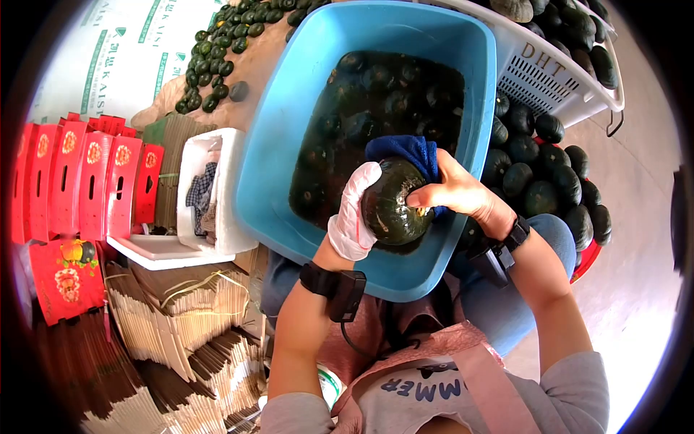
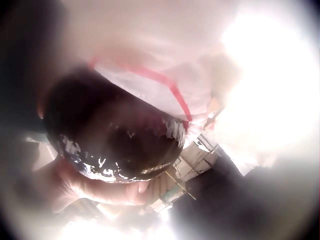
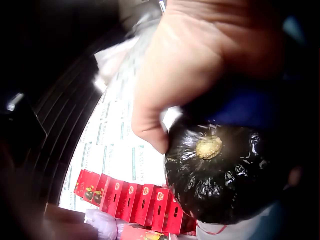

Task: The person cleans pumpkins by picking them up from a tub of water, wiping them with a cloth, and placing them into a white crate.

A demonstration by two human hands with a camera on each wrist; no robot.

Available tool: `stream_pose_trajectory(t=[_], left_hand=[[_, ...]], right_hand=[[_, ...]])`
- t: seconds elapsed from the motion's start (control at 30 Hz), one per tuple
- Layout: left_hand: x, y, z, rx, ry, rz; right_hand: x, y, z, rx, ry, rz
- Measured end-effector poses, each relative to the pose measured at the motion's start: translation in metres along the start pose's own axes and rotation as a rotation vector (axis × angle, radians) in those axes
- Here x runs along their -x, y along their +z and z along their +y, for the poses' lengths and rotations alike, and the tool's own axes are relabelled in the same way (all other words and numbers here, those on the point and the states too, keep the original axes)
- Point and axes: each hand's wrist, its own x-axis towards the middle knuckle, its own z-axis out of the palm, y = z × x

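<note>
A wet dark green squash is held above the water of a blue tub. My left hand, in a white glove, grips its left side. From the right, my bare right hand holds it, thumb lying across the skin and a blue cloth under the fingers. The right wrist view shows the squash with its pale round stem scar, my right hand bent over it. In the left wrist view the squash is blurred and glossy.
Several squashes lie in the tub's murky water. More squashes are heaped at the right beside a white crate. At the left stand red boxes, a foam box and folded cardboard. Small squashes lie at the upper left.
</note>
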Motion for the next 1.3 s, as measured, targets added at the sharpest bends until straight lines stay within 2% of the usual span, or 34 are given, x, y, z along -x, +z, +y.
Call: stream_pose_trajectory(t=[0.07,0.13,0.23,0.33,0.5,0.6,0.67,0.73,0.8,0.87,1.07,1.17,1.3], left_hand=[[0.003,0.002,-0.001,-0.029,0.016,0.107],[0.003,0.000,-0.002,-0.039,0.018,0.100],[0.005,0.002,-0.001,-0.048,0.019,0.094],[0.010,0.006,0.000,-0.067,0.019,0.084],[0.012,0.007,0.001,-0.100,0.007,0.091],[0.012,0.009,0.003,-0.045,-0.019,0.068],[0.014,0.011,0.006,-0.004,-0.050,-0.066],[0.014,0.012,0.006,-0.002,-0.030,-0.083],[0.015,0.012,0.005,-0.001,-0.012,-0.098],[0.017,0.012,0.000,-0.188,0.168,-0.063],[0.017,0.011,0.001,0.066,0.029,-0.135],[0.018,0.013,0.002,0.001,0.067,-0.121],[0.016,0.011,0.000,0.011,0.084,-0.138]], right_hand=[[-0.001,0.000,0.005,-0.029,-0.026,-0.005],[-0.002,-0.001,0.011,-0.042,-0.096,-0.031],[0.000,0.002,0.008,-0.066,-0.105,-0.027],[0.003,0.006,0.002,-0.096,-0.027,-0.003],[0.007,0.009,-0.001,-0.037,-0.044,0.012],[0.008,0.007,0.002,-0.055,-0.006,0.028],[0.008,0.008,0.003,-0.063,0.032,0.039],[0.010,0.014,0.001,-0.062,-0.042,0.072],[0.012,0.016,-0.001,-0.065,-0.034,0.080],[0.013,0.018,0.000,-0.067,-0.023,0.086],[0.015,0.022,0.007,-0.020,-0.103,0.130],[0.016,0.023,0.008,-0.025,-0.071,0.143],[0.015,0.026,0.011,0.011,-0.141,0.182]])
